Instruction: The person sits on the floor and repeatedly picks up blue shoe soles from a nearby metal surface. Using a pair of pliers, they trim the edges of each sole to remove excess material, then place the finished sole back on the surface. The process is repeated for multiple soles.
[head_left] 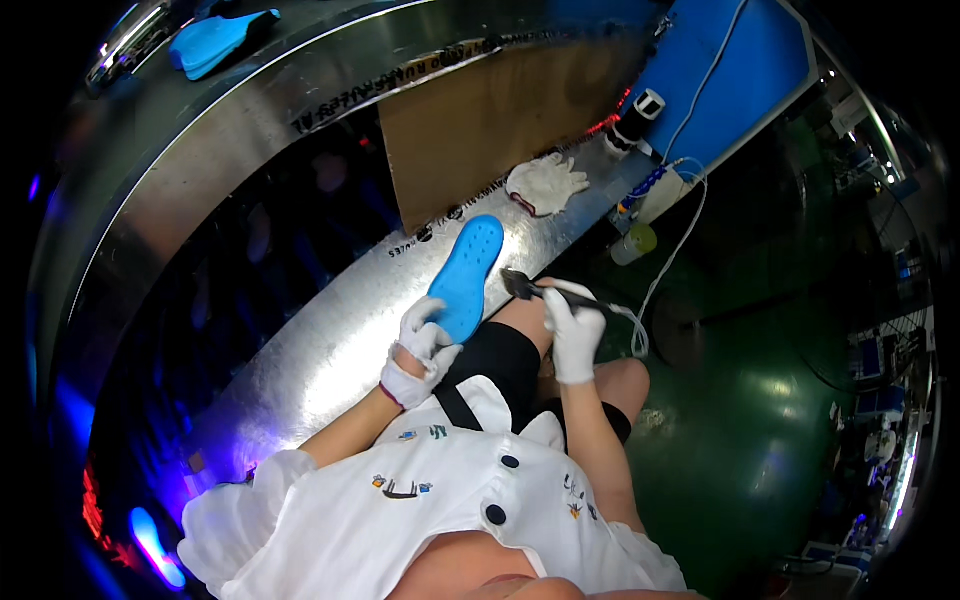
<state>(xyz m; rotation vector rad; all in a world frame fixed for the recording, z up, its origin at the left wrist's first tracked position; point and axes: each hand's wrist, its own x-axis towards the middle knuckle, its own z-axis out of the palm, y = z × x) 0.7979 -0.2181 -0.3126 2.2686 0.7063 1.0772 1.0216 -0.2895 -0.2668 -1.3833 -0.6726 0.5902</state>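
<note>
White shirt front (345,525) spreads nearest. Beyond it, the left hand (420,340) grasps the near end of a blue insole (468,270) over the metal bench (325,350), presumably so its holed face stays uncovered; the right hand (575,338) grips what looks like a brush (519,284) by its handle, leaving the dark head free just right of the insole.

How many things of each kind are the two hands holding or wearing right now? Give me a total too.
Blue insole: 1
Dark brush: 1
Worn white gloves: 2
Total: 4
</note>
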